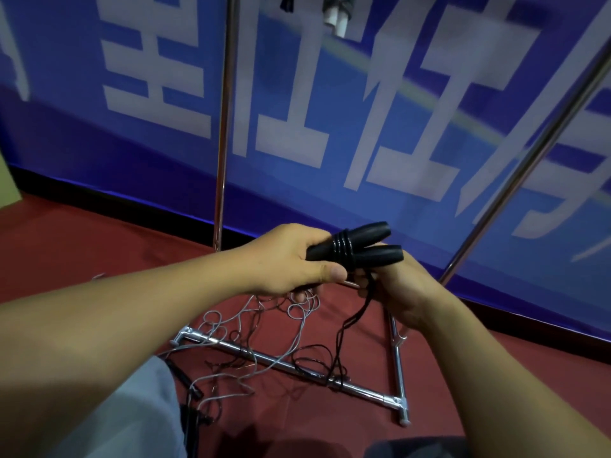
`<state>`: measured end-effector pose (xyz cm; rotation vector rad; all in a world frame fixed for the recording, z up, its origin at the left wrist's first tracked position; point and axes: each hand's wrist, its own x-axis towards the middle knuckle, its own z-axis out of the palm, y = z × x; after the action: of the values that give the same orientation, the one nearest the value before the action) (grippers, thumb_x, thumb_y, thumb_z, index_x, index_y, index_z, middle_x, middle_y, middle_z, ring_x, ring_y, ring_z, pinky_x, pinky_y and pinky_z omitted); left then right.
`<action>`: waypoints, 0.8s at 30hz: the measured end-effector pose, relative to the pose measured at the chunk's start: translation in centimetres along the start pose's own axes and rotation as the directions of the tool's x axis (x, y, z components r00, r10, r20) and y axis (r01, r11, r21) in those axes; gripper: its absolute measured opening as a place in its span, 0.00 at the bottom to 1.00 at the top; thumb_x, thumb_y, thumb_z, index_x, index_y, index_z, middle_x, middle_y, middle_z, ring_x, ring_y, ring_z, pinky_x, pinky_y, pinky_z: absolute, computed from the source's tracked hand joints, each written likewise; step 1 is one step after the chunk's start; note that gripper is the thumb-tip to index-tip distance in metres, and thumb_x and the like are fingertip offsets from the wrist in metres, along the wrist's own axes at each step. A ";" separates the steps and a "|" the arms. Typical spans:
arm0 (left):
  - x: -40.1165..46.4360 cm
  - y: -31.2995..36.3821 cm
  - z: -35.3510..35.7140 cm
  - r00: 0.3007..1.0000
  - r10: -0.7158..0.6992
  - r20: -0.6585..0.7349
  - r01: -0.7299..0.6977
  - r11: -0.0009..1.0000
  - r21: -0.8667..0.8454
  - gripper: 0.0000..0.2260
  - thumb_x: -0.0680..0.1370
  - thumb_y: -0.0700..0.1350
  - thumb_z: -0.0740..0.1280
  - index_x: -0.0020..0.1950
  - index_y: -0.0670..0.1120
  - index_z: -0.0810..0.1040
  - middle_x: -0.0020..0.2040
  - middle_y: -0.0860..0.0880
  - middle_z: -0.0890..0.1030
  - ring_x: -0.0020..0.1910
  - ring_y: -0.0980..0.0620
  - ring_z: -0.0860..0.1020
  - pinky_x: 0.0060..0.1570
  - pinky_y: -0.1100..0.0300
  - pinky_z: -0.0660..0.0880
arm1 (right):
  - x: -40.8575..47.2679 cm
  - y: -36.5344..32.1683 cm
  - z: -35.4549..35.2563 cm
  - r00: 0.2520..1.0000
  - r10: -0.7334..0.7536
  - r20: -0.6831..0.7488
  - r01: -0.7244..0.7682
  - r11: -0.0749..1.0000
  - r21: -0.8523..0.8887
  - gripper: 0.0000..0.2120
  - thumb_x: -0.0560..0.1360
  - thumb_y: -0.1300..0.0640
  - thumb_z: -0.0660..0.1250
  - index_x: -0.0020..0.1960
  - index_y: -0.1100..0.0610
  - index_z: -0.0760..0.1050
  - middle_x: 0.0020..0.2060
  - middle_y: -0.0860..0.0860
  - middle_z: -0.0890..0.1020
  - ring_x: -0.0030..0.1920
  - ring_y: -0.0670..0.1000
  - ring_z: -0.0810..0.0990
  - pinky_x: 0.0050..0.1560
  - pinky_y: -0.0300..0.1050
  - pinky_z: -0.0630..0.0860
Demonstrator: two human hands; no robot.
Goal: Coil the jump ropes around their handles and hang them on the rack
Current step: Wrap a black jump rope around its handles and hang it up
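The left hand grips 2 black jump-rope handles held side by side, with a few turns of black rope wound around them. The right hand pinches the rope just below the handles. The loose black cord trails down to a chrome rack base on the red floor, beside a tangled grey rope.

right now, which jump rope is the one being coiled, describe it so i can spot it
Start at the blue banner and drop to the two hands in front of it. The left hand grips a pair of black handles side by side, with black cord trailing down. Unlike the grey rope loose on the floor, it has several turns wound round its handles.
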<state>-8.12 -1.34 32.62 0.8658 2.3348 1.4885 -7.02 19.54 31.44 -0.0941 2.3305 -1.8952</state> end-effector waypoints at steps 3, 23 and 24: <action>0.3 0.1 0.1 0.998 -0.024 -0.062 0.016 0.992 -0.124 0.09 0.78 0.47 0.71 0.56 0.45 0.78 0.33 0.47 0.82 0.26 0.49 0.78 0.27 0.58 0.75 | 0.3 -0.2 0.6 0.999 0.025 -0.030 -0.023 0.997 0.073 0.14 0.80 0.55 0.64 0.38 0.51 0.81 0.31 0.50 0.75 0.33 0.49 0.72 0.38 0.45 0.70; 0.9 -0.5 -1.1 0.938 -0.138 -0.319 0.043 0.957 -0.286 0.09 0.80 0.52 0.67 0.51 0.47 0.77 0.35 0.47 0.83 0.27 0.50 0.78 0.24 0.61 0.73 | 0.7 0.8 0.2 0.987 0.044 -0.153 -0.048 0.999 -0.020 0.13 0.79 0.49 0.69 0.44 0.59 0.77 0.31 0.52 0.76 0.31 0.48 0.74 0.34 0.40 0.76; 0.9 -0.5 -1.1 0.939 -0.136 -0.315 0.043 0.957 -0.286 0.08 0.80 0.52 0.67 0.50 0.48 0.77 0.35 0.47 0.83 0.27 0.50 0.78 0.25 0.61 0.73 | 0.7 0.8 0.2 0.985 0.046 -0.165 -0.050 0.998 -0.022 0.14 0.79 0.49 0.68 0.43 0.59 0.76 0.31 0.51 0.76 0.30 0.48 0.73 0.33 0.40 0.75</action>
<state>-9.56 -1.78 32.75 0.4570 2.2639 1.9879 -7.64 19.39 30.59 0.1205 2.4379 -1.9179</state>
